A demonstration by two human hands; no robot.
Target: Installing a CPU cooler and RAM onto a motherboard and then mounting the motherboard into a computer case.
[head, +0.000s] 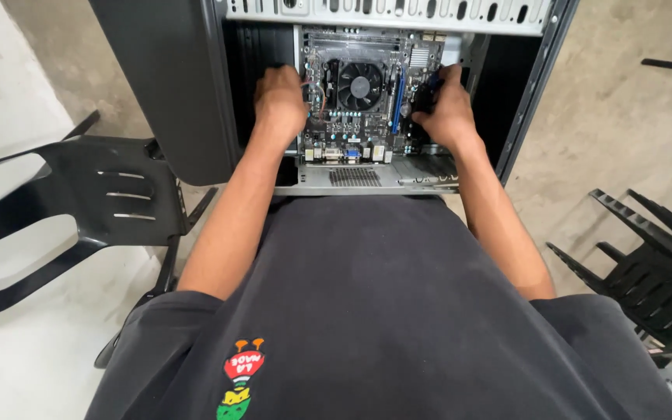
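Lying flat inside an open computer case [196, 93], the motherboard [355, 132] sits at the top centre of the head view, its round black cooler fan [360, 85] near the middle and a blue slot [397, 105] just at 3 o'clock from the fan. A row of rear ports [348, 153] lines the board's near edge, at 6 o'clock from the fan.

The left hand [280, 101] rests on the board's left edge, at 9 o'clock from the fan, its fingers curled down over that edge beside some thin coloured wires [313, 89]. Whether those fingers pinch anything I cannot tell, since their tips are hidden. The right hand [446, 109] lies at 3 o'clock from the fan, just past the blue slot, fingers bent and pressed against the board's right edge next to a dark part there; what they grip, if anything, cannot be made out.

A grey metal case frame [383, 14] with slotted holes crosses at 12 o'clock above the board, and a vented metal panel [355, 177] lies at 6 o'clock, touching the person's dark shirt [383, 311].

Outward from the case, a black plastic chair [79, 210] stands at 9 o'clock, just beside the case's dark side panel. Another black chair [655, 272] stands at 4 o'clock, well apart, on the concrete floor [624, 117].
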